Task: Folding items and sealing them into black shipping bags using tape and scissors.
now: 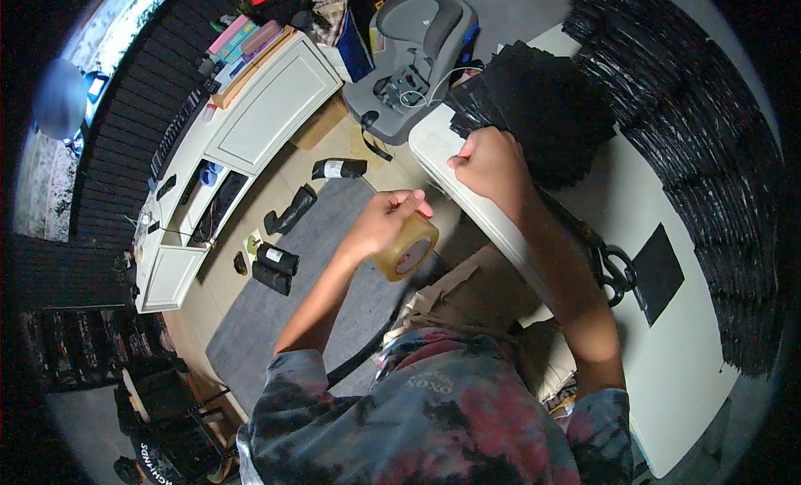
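Observation:
A roll of yellowish packing tape (406,248) hangs from my left hand (385,222), whose fingers are closed on it over the floor beside the table. My right hand (494,164) is held closed above the near edge of the white table (653,418). Its fingers curl in, and whatever they pinch is hidden or too thin to see. Right beside it lies a thick pile of black plastic bags (546,109). Black-handled scissors (617,276) rest on the table past my right forearm, next to a flat black sheet (659,275).
Long rows of black bags (692,143) line the table's far side. A grey child car seat (417,59) stands beyond the table's end. Several black wrapped packages (290,208) lie about a grey mat (267,339). A white cabinet (271,109) is at the left.

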Motion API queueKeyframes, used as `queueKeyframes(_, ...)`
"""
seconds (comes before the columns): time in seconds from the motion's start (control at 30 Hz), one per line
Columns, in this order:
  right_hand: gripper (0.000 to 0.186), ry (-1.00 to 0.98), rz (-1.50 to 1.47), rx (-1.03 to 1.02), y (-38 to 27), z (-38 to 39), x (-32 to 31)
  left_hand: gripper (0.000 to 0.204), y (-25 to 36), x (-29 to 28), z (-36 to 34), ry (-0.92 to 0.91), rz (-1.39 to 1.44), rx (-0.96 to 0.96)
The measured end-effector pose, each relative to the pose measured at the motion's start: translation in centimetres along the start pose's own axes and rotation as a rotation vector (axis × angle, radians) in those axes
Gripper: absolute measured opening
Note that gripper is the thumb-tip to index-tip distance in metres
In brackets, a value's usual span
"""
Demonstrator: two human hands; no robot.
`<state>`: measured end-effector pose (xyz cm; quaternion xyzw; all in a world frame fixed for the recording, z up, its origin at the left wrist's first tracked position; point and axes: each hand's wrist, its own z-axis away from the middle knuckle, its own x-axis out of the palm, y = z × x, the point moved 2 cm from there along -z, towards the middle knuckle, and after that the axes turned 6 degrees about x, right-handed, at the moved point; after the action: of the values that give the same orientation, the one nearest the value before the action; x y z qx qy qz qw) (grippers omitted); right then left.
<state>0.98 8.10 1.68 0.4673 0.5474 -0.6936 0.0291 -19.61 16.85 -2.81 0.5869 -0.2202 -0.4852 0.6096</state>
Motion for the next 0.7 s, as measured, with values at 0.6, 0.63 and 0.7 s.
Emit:
queueKeyframes(0.6,0.074,-0.046,0.343,-0.582,0.1,5.8,-0.3,0.049,-0.5,0.0,0.1,0.013,0.039,-0.037)
queueKeyframes(0.63,0.074,-0.043,0.341,-0.585,0.4,6.1,-0.1,0.049,-0.8,0.0,0.0,0.015,0.036,-0.035)
queueKeyframes(0.7,0.077,-0.042,0.386,-0.594,1.1,6.7,0.2,0.047,-1.1,0.0,0.0,0.022,0.074,0.033)
